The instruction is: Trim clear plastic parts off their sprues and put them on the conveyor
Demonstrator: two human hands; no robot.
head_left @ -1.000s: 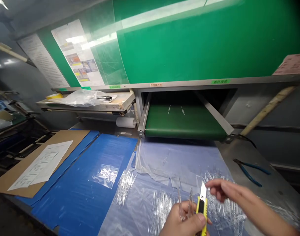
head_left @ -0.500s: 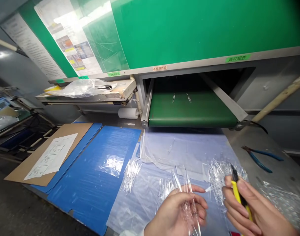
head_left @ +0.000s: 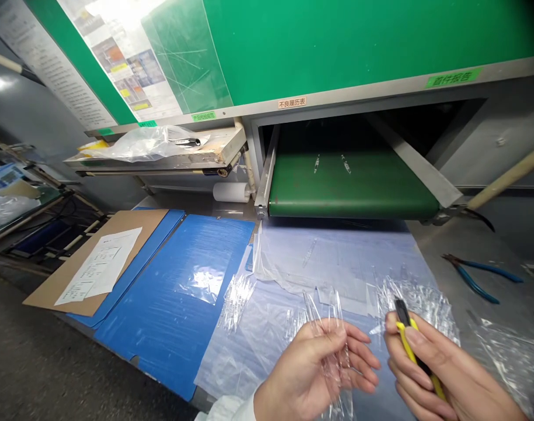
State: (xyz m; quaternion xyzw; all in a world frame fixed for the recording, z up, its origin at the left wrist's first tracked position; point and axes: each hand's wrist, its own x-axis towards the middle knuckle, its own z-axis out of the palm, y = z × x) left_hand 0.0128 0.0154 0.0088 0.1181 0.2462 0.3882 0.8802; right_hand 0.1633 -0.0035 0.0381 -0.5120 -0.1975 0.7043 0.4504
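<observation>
At bottom centre of the frame, the left grip point(head_left: 308, 359) is holding clear plastic strips point(head_left: 334, 377). At lower right, the right grip point(head_left: 440, 365) is clasping a yellow-and-black cutter point(head_left: 408, 345).

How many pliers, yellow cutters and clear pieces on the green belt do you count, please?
Blue-handled pliers: 1
Yellow cutter, in the right hand: 1
Clear pieces on the green belt: 2
Total: 4

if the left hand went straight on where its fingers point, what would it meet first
Probably the right hand, holding the yellow cutter; it lies just across from the left hand, though depth is unclear.
</observation>
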